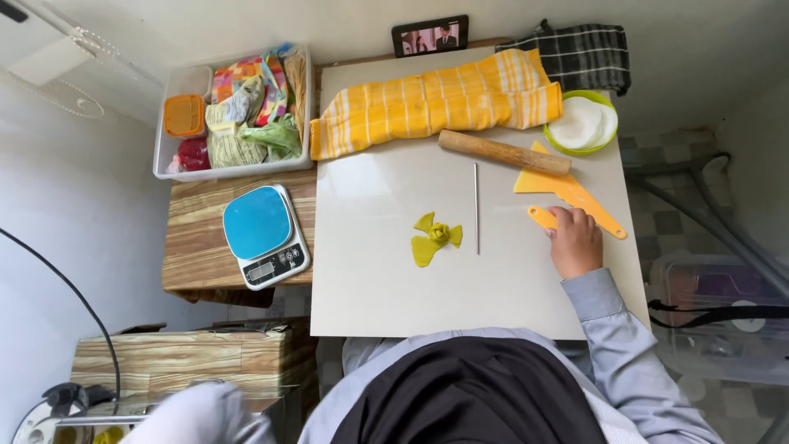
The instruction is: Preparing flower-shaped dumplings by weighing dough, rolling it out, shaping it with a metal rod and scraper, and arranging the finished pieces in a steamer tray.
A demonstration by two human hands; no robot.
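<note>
My right hand [575, 241] lies at the right side of the white board [386, 288], its fingers curled over one end of a small yellow tool [540, 216]. A yellow dough piece shaped like a flower with several petals [436, 238] lies in the board's middle, well left of that hand. A thin metal rod [476, 207] lies between the two. Only a blurred pale sleeve [201, 411] shows at the bottom left; my left hand itself is out of sight.
A wooden rolling pin [503, 152], a yellow triangular scraper [567, 191], a green bowl of white discs [583, 123] and a yellow striped towel [436, 103] lie at the board's far side. To the left stand a blue-topped scale [265, 236] and a clear bin of packets [230, 111].
</note>
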